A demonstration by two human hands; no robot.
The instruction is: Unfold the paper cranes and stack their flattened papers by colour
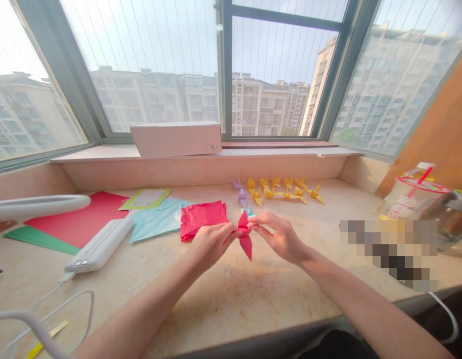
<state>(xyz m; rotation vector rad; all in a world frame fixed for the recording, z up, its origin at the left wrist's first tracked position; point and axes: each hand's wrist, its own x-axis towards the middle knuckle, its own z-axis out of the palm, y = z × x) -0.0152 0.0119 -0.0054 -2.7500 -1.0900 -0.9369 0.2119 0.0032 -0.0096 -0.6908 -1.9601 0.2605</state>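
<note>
Between my two hands is a red origami crane, its pointed end hanging down toward me. My left hand pinches its left side with closed fingers. From the right, my right hand pinches the upper right part between thumb and fingers. Just behind the crane a light blue folded paper piece shows in part. Two purple paper cranes stand farther back, beside rows of several yellow paper cranes. Crumpled red paper lies behind my left hand.
Light blue paper, a yellow-green packet, red sheets and green paper lie left, near a white power bank with cables. A long white box rests on the sill. A plastic cup stands right.
</note>
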